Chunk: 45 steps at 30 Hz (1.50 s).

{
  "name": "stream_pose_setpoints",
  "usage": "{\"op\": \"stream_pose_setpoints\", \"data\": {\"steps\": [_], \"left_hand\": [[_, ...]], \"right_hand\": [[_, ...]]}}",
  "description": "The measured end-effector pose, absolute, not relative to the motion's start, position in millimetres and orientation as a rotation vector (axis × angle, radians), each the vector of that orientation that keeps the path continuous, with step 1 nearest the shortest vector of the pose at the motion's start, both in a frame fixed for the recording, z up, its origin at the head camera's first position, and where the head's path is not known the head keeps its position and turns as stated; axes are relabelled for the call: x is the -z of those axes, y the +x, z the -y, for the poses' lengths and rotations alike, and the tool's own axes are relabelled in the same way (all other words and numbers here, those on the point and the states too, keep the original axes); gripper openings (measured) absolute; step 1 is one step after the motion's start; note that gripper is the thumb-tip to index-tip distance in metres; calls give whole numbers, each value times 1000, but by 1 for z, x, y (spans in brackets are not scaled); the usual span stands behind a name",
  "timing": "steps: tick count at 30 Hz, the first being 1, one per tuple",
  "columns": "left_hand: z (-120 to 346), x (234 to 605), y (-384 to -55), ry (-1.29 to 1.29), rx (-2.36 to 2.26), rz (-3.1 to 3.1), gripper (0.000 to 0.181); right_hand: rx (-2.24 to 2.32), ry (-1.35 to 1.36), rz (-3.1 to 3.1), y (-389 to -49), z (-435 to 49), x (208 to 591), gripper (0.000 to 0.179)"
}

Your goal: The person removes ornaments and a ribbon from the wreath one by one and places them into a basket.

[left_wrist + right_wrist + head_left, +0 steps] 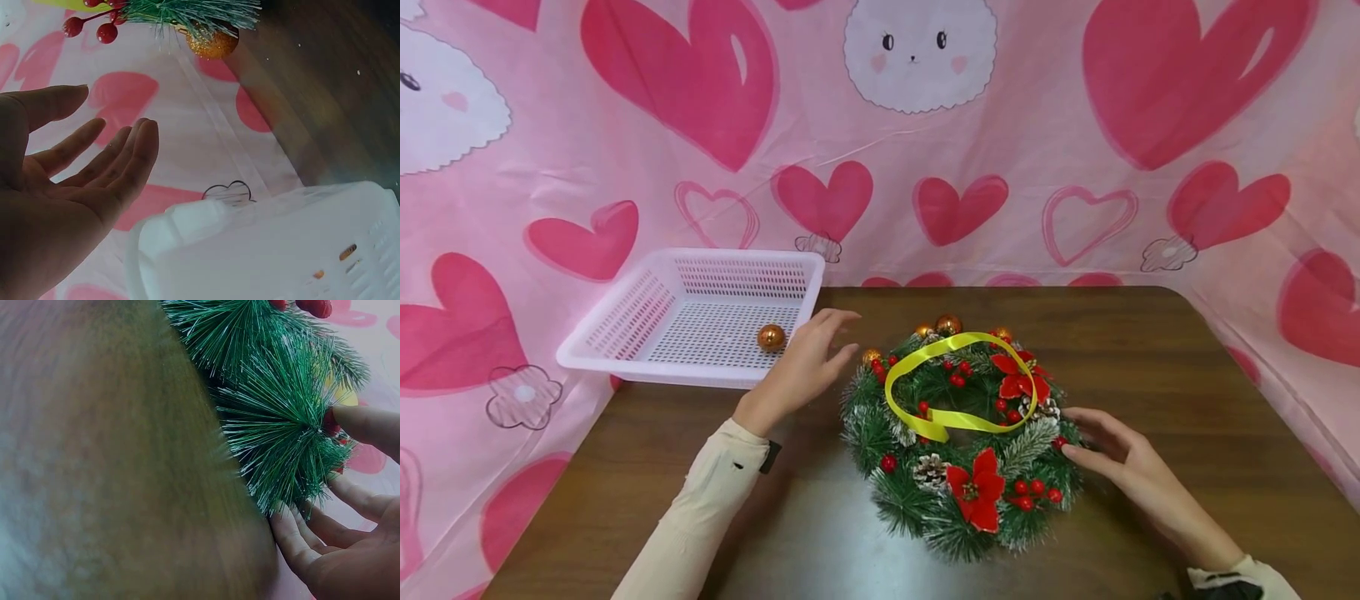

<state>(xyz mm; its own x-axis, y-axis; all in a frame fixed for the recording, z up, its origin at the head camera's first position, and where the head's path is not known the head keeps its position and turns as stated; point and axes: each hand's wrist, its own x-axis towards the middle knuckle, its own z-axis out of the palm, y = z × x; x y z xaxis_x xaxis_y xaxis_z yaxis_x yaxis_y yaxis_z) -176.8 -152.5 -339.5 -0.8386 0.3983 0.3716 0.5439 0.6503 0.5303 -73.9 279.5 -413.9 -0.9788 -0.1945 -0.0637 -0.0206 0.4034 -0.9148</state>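
Observation:
A green Christmas wreath with red berries, pinecones and red poinsettias lies on the table. A loop of yellow ribbon rests across its top. At the wreath's right edge my right hand holds the branches, thumb on the upper side near a red berry and fingers around the outer side. My left hand is in the air between the basket and the wreath, its fingers relaxed and apart, with nothing in it. Several golden baubles sit along the wreath's far and left edge.
To the left stands a white plastic basket with slotted walls, overhanging the table's left edge. One shiny copper bauble lies inside it. Behind the brown wooden table hangs a pink cloth printed with hearts.

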Motion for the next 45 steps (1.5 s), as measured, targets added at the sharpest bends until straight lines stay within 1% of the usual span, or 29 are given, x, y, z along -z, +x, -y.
{"op": "stream_pose_setpoints", "data": {"steps": [16, 28, 37, 45], "left_hand": [[142, 356, -190, -780, 948, 2684, 38], [139, 377, -199, -799, 915, 2810, 38], [135, 382, -207, -790, 1052, 2850, 36], [139, 390, -205, -807, 1076, 2885, 36]], "right_hand": [[1629, -213, -2491, -75, -280, 414, 47], [1592, -226, -2518, -77, -279, 413, 48], [1589, -239, -2518, -76, -286, 410, 48], [1569, -231, -2525, -77, -282, 414, 48]]}}
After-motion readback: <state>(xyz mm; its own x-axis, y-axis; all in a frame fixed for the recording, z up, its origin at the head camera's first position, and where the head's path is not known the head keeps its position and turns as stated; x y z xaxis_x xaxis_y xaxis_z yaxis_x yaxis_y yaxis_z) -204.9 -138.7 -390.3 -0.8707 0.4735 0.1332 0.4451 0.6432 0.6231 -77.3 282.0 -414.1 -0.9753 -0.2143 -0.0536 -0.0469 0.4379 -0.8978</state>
